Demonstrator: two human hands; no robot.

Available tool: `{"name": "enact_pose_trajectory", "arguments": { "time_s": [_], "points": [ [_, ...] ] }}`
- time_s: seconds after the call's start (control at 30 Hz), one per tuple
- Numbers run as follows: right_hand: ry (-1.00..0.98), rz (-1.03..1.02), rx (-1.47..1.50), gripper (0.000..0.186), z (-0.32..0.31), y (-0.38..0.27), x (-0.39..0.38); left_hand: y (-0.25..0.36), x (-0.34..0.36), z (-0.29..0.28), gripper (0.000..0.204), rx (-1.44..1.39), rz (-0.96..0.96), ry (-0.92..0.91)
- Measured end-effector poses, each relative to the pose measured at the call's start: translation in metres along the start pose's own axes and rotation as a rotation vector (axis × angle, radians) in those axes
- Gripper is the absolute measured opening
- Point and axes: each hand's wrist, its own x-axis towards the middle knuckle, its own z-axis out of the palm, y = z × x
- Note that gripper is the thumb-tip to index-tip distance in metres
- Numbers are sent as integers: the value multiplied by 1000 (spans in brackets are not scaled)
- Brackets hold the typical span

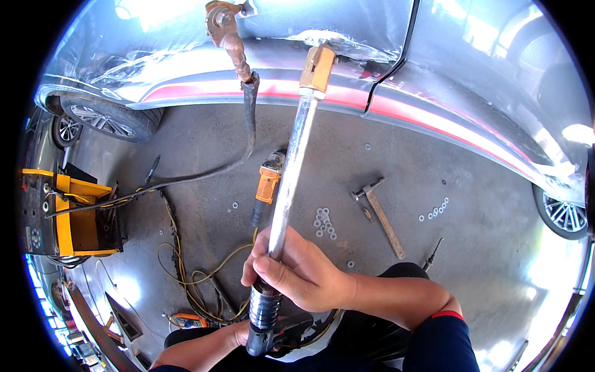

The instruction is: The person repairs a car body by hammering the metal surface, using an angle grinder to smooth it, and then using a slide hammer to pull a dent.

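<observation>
A dent puller gun (pixel 292 170) with a long silver rod, a brass-coloured tip block (pixel 317 67) and a black body slants up from my lap toward the car panel. The tip overlaps the scraped, bare-metal patch (pixel 347 43); whether it touches cannot be told. My right hand (pixel 307 273) is wrapped round the rod's lower end, just above the ribbed black collar. Down at the handle, my left hand (pixel 238 333) grips the black body, its fingers mostly hidden behind it. Left of the tip, a copper-coloured clamp (pixel 224 28) on a thick black cable (pixel 250 115) sits against the panel.
An orange angle grinder (pixel 268 181) lies behind the rod. On the floor are a wooden-handled hammer (pixel 385 223), several washers (pixel 323 223) and a tangled yellow cord (pixel 214 273). A yellow-and-black machine (pixel 74 214) stands left. The car's wheels (pixel 111 118) flank the sill.
</observation>
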Motion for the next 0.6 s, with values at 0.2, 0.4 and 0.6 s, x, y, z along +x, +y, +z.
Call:
{"name": "enact_pose_trajectory", "arguments": {
  "time_s": [0.2, 0.4, 0.6],
  "points": [
    [11, -44, -16, 24, 1, 1, 2, -2, -2, -1, 44, -8, -15, -5],
    [-6, 18, 23, 20, 2, -3, 0, -7, -4, -2, 45, -17, -23, -15],
    [70, 101, 457, 13, 31, 24, -6, -15, -5, -9, 45, -38, -20, -22]
  ]
}}
